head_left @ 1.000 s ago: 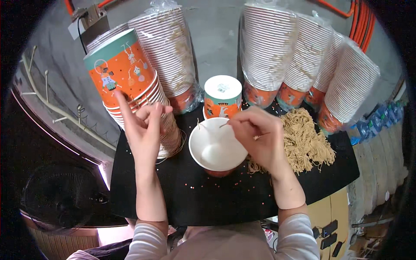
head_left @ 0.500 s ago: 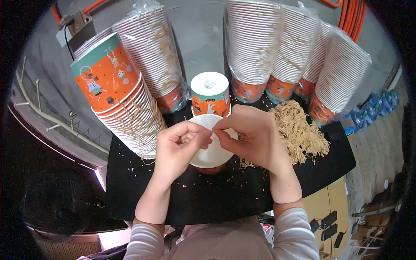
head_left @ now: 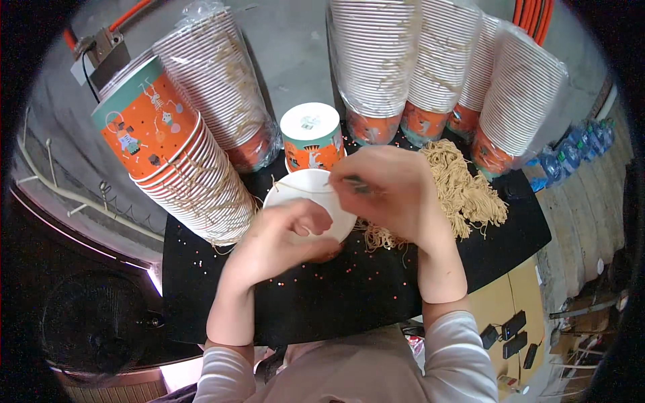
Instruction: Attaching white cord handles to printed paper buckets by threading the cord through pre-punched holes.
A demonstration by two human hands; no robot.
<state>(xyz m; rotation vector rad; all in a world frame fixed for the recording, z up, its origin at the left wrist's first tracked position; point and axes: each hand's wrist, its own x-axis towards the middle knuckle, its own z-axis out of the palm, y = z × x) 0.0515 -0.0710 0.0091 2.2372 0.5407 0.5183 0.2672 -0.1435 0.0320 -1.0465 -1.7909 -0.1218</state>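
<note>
A white-lined paper tub (head_left: 310,213) stands mouth up in front of me. A thin tan cord (head_left: 299,190) runs across its mouth. My left hand (head_left: 279,238) is over the tub's near left side, thumb and fingers apart in a loose curve. It is slightly blurred, and nothing shows between its fingers. At the tub's right rim is my right hand (head_left: 386,195), back upward and fingers bent down near the end of the cord. Motion smears its fingers, so their grip is unclear. Just behind stands an upside-down orange and green tub (head_left: 310,124).
A leaning stack of corded tubs (head_left: 191,181) is on the left. Plastic-wrapped tub stacks (head_left: 373,60) line the back of the black table (head_left: 302,309). Tan cords lie in a heap (head_left: 467,191) at right. Bottles (head_left: 571,154) lie beyond, and a fan (head_left: 94,329) stands lower left.
My hands, pinched together over the tub before, have moved apart. The left has opened and moved down and left; the cord across the tub's mouth now shows.
</note>
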